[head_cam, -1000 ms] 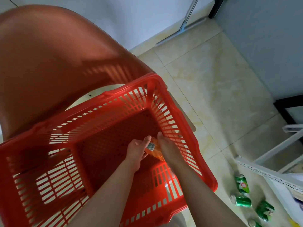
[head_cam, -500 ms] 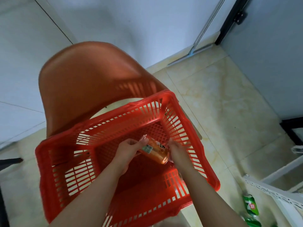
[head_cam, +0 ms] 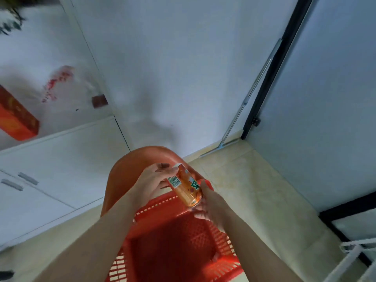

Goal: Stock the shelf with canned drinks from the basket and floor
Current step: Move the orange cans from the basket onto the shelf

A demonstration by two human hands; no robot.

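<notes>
Left hand (head_cam: 150, 180), right hand (head_cam: 209, 206) hold orange can (head_cam: 186, 187); barcode (head_cam: 175, 181) showing.

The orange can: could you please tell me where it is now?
In the head view the orange can is below centre, held between the left hand and right hand, above the far rim of the red basket, near the chair back.

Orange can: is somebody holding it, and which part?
Both hands hold the orange can: the left hand grips its upper end, the right hand its lower end.

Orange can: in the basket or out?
Out. The left hand and right hand hold the orange can tilted, above the red basket.
</notes>
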